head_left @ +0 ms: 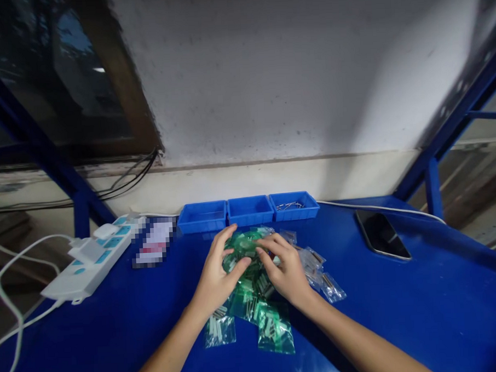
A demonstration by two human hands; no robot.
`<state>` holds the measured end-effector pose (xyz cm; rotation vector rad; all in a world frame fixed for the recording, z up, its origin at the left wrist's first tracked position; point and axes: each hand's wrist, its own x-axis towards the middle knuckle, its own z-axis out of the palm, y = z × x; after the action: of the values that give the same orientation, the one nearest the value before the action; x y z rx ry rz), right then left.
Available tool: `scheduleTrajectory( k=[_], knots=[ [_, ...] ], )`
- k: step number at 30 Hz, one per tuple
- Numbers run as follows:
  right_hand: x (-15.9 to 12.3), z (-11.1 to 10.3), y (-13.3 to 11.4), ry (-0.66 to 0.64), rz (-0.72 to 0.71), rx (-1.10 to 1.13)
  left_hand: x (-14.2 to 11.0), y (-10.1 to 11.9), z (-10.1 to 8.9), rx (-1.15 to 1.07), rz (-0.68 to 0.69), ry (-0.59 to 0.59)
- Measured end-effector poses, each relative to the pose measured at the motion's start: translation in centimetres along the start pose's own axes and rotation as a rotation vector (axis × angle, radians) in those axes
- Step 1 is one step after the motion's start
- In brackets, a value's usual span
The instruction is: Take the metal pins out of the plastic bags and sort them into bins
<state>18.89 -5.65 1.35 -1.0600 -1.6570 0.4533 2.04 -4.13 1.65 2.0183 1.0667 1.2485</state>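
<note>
My left hand (218,267) is at the left side of a green plastic bag (244,242), its thumb and index finger spread apart. Across from it, my right hand (285,265) has thumb and index fingertips close together at the bag's right edge, apparently pinching it. Under and in front of the hands lies a pile of small green-tinted packets (274,330) with pale plugs and screws inside. A clear packet (220,330) of similar pieces lies at the pile's front left. More clear packets (331,286) holding metal pieces lie to the right of my right hand.
Along the wall stand three blue bins (203,225); the right bin (295,213) holds thin metal pieces. A black phone (382,235) lies on the blue table (380,312) at right. At left are a white power strip (90,258) with cables and a blurred-out flat item (155,242).
</note>
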Motion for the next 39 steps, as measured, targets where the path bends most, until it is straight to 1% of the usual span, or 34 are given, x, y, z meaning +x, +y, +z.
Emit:
scheduleTrajectory(
  k=[2, 4, 5, 6, 9, 10, 11, 12, 14, 16, 17, 18, 19, 21, 24, 26, 28, 30, 32, 34, 36, 37, 39],
  knots=[
    [-0.3, 0.1, -0.3, -0.061, -0.101, -0.046, 0.1, -0.5, -0.3, -0.036, -0.041, -0.04],
    [-0.6, 0.2, -0.6, -0.105, -0.154, -0.09, 0.7, -0.9, -1.1, 0.028, -0.036, -0.105],
    [-0.7, 0.2, -0.7, -0.109, -0.164, -0.108, 1.3, -1.1, -1.7, 0.081, -0.017, -0.096],
    [-0.7, 0.2, -0.7, -0.101, -0.167, -0.121, 2.0, -1.4, -2.4, 0.133, 0.015, -0.053],
    [-0.6, 0.1, -0.3, -0.044, -0.166, -0.139, 5.1, -2.7, -4.9, 0.259, 0.067, 0.204],
    [-0.5, 0.1, -0.1, -0.025, -0.165, -0.145, 6.1, -3.3, -5.7, 0.304, 0.079, 0.244],
    [-0.4, 0.0, 0.1, -0.009, -0.162, -0.152, 6.9, -4.0, -6.5, 0.375, 0.119, 0.222],
    [-0.4, 0.0, 0.3, 0.003, -0.158, -0.16, 7.3, -4.7, -7.0, 0.47, 0.174, 0.177],
    [-0.2, -0.1, 0.6, 0.021, -0.148, -0.18, 7.1, -6.0, -7.6, 0.596, 0.208, 0.165],
    [-0.2, -0.1, 0.8, 0.044, -0.128, -0.2, 5.7, -7.0, -7.4, 0.63, 0.152, 0.161],
    [-0.1, -0.1, 0.9, 0.052, -0.115, -0.208, 4.7, -7.2, -7.1, 0.613, 0.121, 0.099],
    [-0.1, -0.2, 0.9, 0.057, -0.098, -0.213, 3.8, -7.3, -6.7, 0.586, 0.071, -0.006],
    [-0.1, -0.2, 0.9, 0.057, -0.08, -0.214, 3.0, -7.4, -6.3, 0.575, 0.008, -0.047],
    [0.0, -0.3, 0.7, 0.05, -0.04, -0.205, 1.9, -7.2, -5.5, 0.592, -0.085, -0.073],
    [-0.1, -0.3, 0.2, 0.066, 0.019, -0.177, 1.5, -7.0, -4.6, 0.615, -0.143, -0.163],
    [-0.1, -0.4, -0.2, 0.102, 0.041, -0.156, 1.7, -7.2, -4.2, 0.567, -0.195, -0.219],
    [-0.1, -0.5, -0.5, 0.104, 0.042, -0.152, 1.9, -7.6, -4.3, 0.481, -0.278, -0.221],
    [-0.1, -0.6, -0.8, 0.041, 0.04, -0.156, 2.1, -7.7, -4.5, 0.388, -0.317, -0.16],
    [-0.1, -0.5, -1.0, -0.048, 0.053, -0.142, 2.1, -7.0, -4.7, 0.3, -0.288, -0.075],
    [-0.2, -0.3, -1.4, -0.119, 0.091, -0.095, 2.1, -5.7, -4.6, 0.245, -0.212, -0.001],
    [-0.2, -0.1, -1.7, -0.168, 0.186, -0.004, 1.8, -3.9, -4.0, 0.253, -0.099, 0.069],
    [-0.2, 0.1, -1.9, -0.188, 0.255, 0.065, 1.5, -2.9, -3.7, 0.268, -0.004, 0.079],
    [-0.1, 0.4, -2.0, -0.213, 0.393, 0.224, 0.9, -1.4, -2.7, 0.296, 0.167, 0.007]
  ],
)
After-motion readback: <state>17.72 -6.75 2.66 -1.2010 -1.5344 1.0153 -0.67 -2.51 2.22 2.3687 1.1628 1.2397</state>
